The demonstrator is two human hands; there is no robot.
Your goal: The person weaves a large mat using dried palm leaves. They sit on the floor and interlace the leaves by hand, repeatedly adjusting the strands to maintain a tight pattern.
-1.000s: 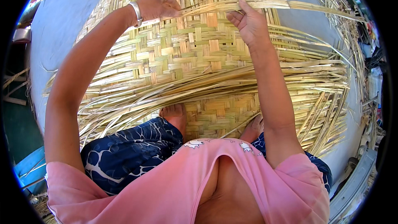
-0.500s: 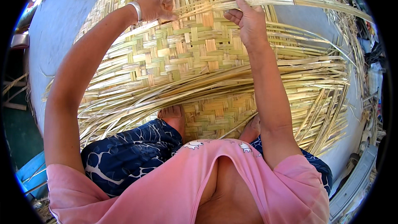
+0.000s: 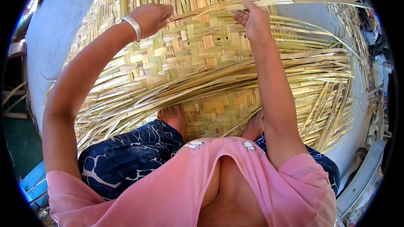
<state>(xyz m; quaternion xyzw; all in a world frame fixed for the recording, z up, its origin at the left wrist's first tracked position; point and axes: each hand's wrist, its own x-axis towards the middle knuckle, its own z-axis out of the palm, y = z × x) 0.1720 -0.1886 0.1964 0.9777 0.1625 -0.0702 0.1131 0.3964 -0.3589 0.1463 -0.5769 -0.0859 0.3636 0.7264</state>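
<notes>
A long split reed strip (image 3: 311, 0) stretches between my two hands and on past the right one, above the far part of a woven reed mat (image 3: 185, 56). My left hand (image 3: 152, 19) is closed on its narrow, splayed left end, and a silver bangle circles that wrist. My right hand (image 3: 256, 20) pinches the strip between thumb and fingers farther right, the other fingers curled below. Under my forearms, a thick bundle of loose reed strips (image 3: 176, 90) lies across the mat, in front of my bare feet (image 3: 173, 115).
Unwoven strip ends (image 3: 311, 63) fan out past the mat's right side. Loose straw (image 3: 343, 12) is heaped along the far right, beside the grey floor (image 3: 50, 46). At lower right lies a grey plastic-looking object (image 3: 362, 180), and something blue (image 3: 35, 180) is at lower left.
My left hand has drawn slightly left and down, turning its back upward. The reed strip has slid a little left with it, its right end now higher; my right hand has barely shifted.
</notes>
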